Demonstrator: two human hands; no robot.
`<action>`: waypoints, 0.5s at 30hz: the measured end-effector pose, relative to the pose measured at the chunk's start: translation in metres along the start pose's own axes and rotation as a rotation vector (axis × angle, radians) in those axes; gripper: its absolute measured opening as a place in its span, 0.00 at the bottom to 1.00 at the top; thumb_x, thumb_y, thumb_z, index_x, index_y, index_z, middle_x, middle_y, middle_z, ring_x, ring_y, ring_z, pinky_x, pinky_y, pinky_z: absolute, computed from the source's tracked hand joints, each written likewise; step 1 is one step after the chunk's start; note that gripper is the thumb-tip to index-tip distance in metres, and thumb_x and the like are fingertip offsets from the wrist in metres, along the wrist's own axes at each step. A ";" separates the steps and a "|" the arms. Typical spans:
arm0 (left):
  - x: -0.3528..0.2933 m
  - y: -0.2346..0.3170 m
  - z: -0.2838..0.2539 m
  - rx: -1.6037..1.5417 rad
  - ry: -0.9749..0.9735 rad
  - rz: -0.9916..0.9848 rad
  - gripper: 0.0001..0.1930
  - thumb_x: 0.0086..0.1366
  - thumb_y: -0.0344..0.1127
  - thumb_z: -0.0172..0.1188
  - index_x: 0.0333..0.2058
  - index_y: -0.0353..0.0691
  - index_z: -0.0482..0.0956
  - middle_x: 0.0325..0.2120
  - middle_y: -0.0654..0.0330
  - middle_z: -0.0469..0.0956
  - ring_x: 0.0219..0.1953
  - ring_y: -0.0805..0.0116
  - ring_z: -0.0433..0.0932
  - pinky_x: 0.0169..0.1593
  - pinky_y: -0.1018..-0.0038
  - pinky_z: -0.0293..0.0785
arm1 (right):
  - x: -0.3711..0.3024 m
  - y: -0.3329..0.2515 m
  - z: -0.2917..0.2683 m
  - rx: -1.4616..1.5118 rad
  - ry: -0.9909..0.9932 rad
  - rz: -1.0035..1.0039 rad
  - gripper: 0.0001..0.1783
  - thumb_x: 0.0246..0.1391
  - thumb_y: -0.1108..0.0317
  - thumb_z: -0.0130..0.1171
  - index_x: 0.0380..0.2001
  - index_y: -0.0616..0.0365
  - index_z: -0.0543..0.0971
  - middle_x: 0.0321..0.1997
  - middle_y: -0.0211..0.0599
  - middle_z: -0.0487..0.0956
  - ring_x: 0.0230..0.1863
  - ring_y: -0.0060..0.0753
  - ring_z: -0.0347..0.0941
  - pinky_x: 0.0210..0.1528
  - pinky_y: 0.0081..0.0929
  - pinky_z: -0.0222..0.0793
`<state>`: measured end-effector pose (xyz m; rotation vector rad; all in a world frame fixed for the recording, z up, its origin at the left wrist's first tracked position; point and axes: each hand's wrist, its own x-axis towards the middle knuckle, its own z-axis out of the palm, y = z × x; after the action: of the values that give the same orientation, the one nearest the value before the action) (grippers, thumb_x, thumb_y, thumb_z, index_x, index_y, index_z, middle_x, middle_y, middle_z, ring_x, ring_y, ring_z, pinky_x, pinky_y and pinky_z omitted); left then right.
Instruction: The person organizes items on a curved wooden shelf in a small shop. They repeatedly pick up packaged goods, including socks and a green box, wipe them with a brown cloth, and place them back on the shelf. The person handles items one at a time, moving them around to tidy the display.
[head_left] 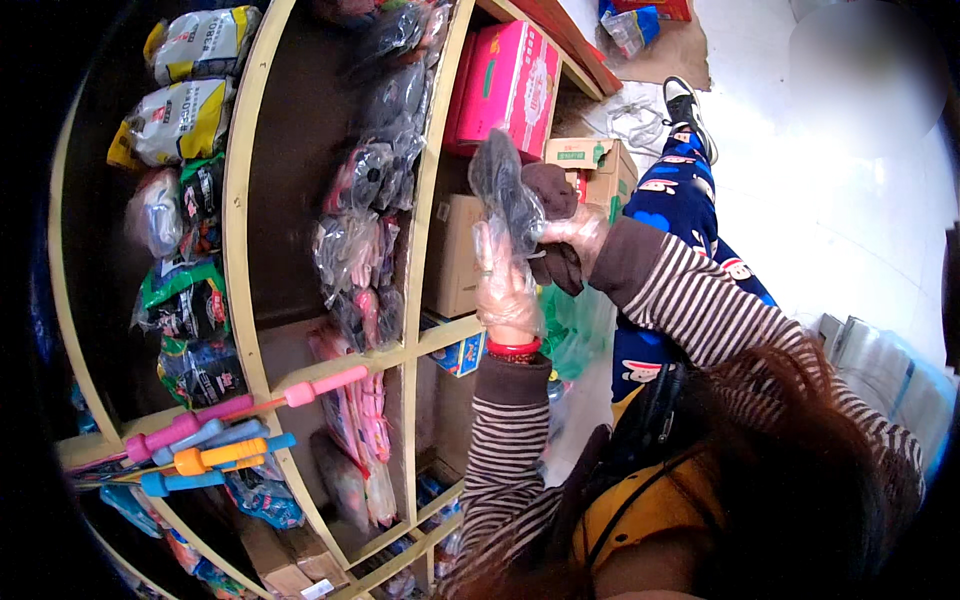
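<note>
Crinkled clear plastic covers my left hand (pixel 508 295), which has a red bracelet at its wrist. Its fingers point up the picture and close against a clear plastic bag (pixel 495 175) with something dark grey in it. My right hand (pixel 580 232) reaches in from the right, also looking plastic-covered, and grips a dark brown knitted piece (pixel 549 190) that looks like a glove. More of the brown fabric (pixel 560 268) hangs below its fingers. The two hands are close together in front of the shelves, and the bag partly hides how the fingers meet.
Wooden shelves (pixel 425 200) on the left hold bagged gloves (pixel 350 250) and yellow-white packages (pixel 185 120). A pink box (pixel 505 85) and cardboard boxes (pixel 455 255) sit beyond my hands. Foam-handled rods (pixel 215 435) jut across the shelf front. Green plastic (pixel 575 330) lies below.
</note>
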<state>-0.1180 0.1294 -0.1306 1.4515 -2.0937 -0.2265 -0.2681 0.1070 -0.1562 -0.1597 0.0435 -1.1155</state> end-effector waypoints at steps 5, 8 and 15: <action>-0.028 0.009 -0.024 -1.200 0.055 -0.718 0.31 0.63 0.53 0.52 0.56 0.34 0.64 0.49 0.48 0.71 0.53 0.54 0.69 0.56 0.61 0.66 | -0.002 0.024 -0.017 -0.466 -0.113 -0.236 0.34 0.36 0.84 0.60 0.53 0.62 0.69 0.53 0.37 0.73 0.54 0.30 0.69 0.56 0.30 0.65; -0.024 0.029 -0.035 -1.469 0.158 -0.617 0.32 0.63 0.57 0.50 0.54 0.34 0.65 0.47 0.49 0.72 0.50 0.56 0.71 0.54 0.62 0.68 | -0.010 0.022 0.000 -1.258 -0.316 -0.561 0.29 0.37 0.73 0.63 0.48 0.59 0.71 0.49 0.39 0.73 0.51 0.32 0.70 0.56 0.32 0.65; -0.059 0.023 -0.058 -0.425 0.053 -0.316 0.28 0.66 0.50 0.46 0.54 0.31 0.63 0.45 0.51 0.72 0.47 0.59 0.74 0.47 0.65 0.74 | -0.026 0.045 0.013 -1.584 -0.263 -0.693 0.42 0.29 0.54 0.61 0.55 0.52 0.70 0.59 0.53 0.66 0.61 0.56 0.60 0.64 0.44 0.52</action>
<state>-0.0907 0.2025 -0.0941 1.4900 -1.6348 -0.7010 -0.2377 0.1514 -0.1515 -1.8371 0.6799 -1.4976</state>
